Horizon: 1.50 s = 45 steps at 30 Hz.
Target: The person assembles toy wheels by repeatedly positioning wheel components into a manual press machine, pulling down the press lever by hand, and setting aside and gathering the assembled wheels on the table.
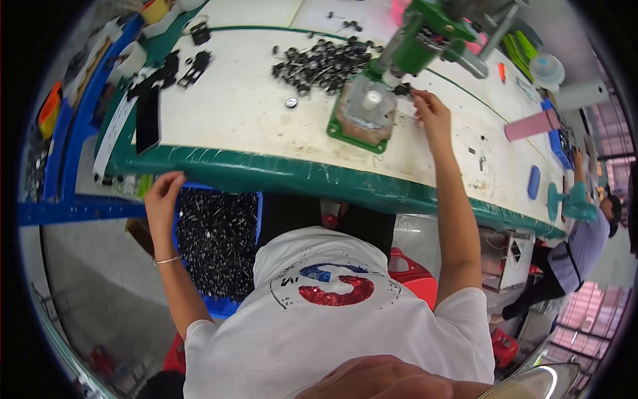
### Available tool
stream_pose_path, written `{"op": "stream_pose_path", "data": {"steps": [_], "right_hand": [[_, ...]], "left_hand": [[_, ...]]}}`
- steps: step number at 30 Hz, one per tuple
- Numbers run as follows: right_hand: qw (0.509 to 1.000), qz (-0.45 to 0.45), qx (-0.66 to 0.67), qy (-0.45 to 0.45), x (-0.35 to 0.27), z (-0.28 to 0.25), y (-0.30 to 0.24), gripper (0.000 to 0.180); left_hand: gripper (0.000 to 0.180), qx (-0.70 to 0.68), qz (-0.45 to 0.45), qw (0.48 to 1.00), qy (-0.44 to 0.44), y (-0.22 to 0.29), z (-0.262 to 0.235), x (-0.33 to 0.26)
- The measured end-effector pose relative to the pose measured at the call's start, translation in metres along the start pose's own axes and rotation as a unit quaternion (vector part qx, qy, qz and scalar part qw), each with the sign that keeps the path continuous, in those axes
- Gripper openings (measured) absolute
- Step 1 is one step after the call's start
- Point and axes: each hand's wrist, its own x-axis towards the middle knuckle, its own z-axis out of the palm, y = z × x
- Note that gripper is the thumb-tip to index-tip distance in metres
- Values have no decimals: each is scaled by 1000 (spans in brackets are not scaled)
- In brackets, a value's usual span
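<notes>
My right hand point(433, 114) is on the right of a green bench press point(419, 43), fingers bent together. At its fingertips is a small black part point(403, 88), close to the press base point(359, 136). A round white piece point(372, 100) sits on the plate of that base. My left hand point(163, 191) hangs just off the table's front edge, thumb and fingers pinched; anything between them is too small to make out. Below and beside it stands a blue bin point(260, 219) full of small black parts with thin metal pins. A pile of similar black parts point(319, 65) lies left of the press.
A dark phone-like slab point(148, 120) and black pieces point(195, 68) lie at the table's left. One round part point(291, 102) sits apart from the pile. A pink cylinder point(531, 125), blue object point(534, 182) and small fan point(573, 202) are at right, near another person point(588, 249).
</notes>
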Motion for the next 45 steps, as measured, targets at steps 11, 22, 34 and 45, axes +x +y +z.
{"op": "stream_pose_path", "data": {"steps": [11,22,34,45], "right_hand": [[968,-143,-171,114,21,19,43,36],[979,-89,-137,124,21,7,30,23],[976,-63,-189,84,20,6,23,19],[981,-104,-3,162,0,10,35,25]], "left_hand": [[19,97,305,928,-189,106,202,86],[12,5,253,948,-194,95,201,92],[15,-162,100,957,-218,77,199,95],[30,-34,139,970,-194,80,188,82]]}}
